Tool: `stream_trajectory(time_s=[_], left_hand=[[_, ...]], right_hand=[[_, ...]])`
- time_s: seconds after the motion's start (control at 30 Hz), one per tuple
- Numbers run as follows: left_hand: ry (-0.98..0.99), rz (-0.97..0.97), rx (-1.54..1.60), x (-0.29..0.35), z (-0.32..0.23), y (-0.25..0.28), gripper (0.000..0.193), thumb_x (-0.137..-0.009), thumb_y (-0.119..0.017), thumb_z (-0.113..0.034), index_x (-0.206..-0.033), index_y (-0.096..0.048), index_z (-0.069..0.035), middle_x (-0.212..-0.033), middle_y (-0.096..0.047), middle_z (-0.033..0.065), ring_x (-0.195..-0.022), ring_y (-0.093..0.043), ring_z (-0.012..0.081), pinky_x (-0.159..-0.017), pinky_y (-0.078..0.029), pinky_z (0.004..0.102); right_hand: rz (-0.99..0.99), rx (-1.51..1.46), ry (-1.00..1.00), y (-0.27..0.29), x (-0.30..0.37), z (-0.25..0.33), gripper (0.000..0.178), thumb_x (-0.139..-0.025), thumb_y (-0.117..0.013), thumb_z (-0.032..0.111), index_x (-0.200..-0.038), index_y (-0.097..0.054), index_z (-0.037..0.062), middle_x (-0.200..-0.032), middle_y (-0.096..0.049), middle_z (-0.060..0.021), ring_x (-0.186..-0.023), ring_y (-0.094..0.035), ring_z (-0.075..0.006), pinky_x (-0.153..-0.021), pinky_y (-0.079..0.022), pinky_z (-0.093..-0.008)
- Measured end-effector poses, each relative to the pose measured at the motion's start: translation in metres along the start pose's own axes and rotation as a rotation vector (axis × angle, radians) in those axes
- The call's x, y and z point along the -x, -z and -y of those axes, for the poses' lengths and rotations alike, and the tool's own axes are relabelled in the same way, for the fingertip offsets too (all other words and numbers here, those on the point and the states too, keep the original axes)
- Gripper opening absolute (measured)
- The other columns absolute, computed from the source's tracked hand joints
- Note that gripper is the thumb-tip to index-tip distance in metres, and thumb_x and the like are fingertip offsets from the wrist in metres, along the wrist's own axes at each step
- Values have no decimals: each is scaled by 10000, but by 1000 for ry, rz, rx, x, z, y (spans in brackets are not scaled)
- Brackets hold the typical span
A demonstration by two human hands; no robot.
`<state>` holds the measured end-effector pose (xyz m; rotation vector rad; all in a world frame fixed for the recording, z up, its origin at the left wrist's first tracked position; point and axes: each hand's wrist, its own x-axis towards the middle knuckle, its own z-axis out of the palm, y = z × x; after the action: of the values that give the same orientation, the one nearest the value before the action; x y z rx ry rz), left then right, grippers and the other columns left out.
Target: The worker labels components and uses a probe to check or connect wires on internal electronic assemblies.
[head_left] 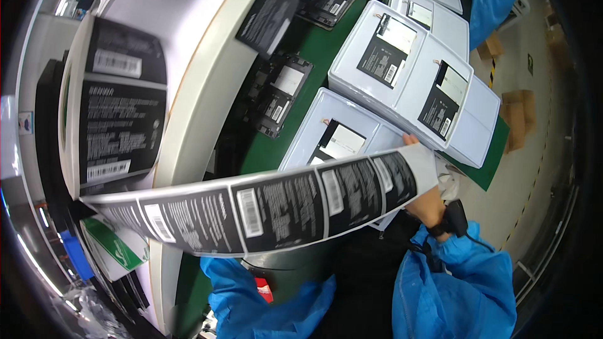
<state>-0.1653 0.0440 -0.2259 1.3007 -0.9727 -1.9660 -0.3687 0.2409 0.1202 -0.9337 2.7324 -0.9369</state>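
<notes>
So the right hand (428,207) is gripping the far end of a long label strip (276,213), fingers wrapping its edge where bare white backing is showing; the strip is stretching across in front of the person, its other end sitting by a fat label roll (122,119) on the left; the left hand is hiding from me, so I can't tell what its grip is doing, only a blue sleeve (264,301) is showing; my worry: a hard tug could be creasing or ripping the backing, and a slack strip could be snagging the nearest white tray (386,135) or the flat battery (344,140) lying in it; as for writing, the black labels are carrying white barcode blocks and lines of tiny pale print, mostly blurring past reading; bigger lettering is heading one roll label.
</notes>
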Motion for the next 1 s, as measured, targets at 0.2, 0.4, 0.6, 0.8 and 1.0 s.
stream_trajectory(time_s=[0.2,0.4,0.6,0.8,1.0], left_hand=[[69,-17,106,-27,-168,96,590,-967,-575,-416,-1428,-484,-59,-1415,-544,101,-1280,-518,299,-1095,-400,441],[145,-26,222,-44,-301,127,591,-957,-591,-395,-1449,-465,-92,-1454,-521,87,-1330,-488,317,-1124,-379,478],[346,-201,288,-88,-278,276,537,-917,-649,-377,-1378,-540,-124,-1369,-591,76,-1251,-556,295,-1050,-438,511],[274,-104,269,-59,-266,201,570,-878,-678,-404,-1362,-556,-127,-1346,-605,72,-1218,-576,299,-1022,-460,500],[171,-203,155,-33,-279,194,599,-849,-695,-426,-1358,-561,-141,-1347,-597,73,-1185,-586,307,-994,-481,495]], right_hand=[[10,162,-216,-54,-28,-56,722,-812,-740,381,-1356,-506,-31,-1374,-530,-223,-1219,-525,-412,-1050,-407,-479],[67,155,-197,-45,-24,-40,777,-805,-723,446,-1368,-486,-34,-1359,-540,-210,-1245,-521,-367,-1054,-404,-475],[59,85,-211,-53,-22,-38,793,-763,-771,419,-1370,-498,-12,-1371,-544,-197,-1271,-513,-359,-1080,-383,-470],[46,115,-231,-49,-15,-38,802,-757,-771,417,-1375,-498,-13,-1387,-538,-192,-1275,-511,-349,-1078,-381,-468],[81,116,-181,-48,-15,-33,771,-774,-766,402,-1364,-507,-22,-1382,-550,-183,-1261,-520,-348,-1065,-395,-459]])
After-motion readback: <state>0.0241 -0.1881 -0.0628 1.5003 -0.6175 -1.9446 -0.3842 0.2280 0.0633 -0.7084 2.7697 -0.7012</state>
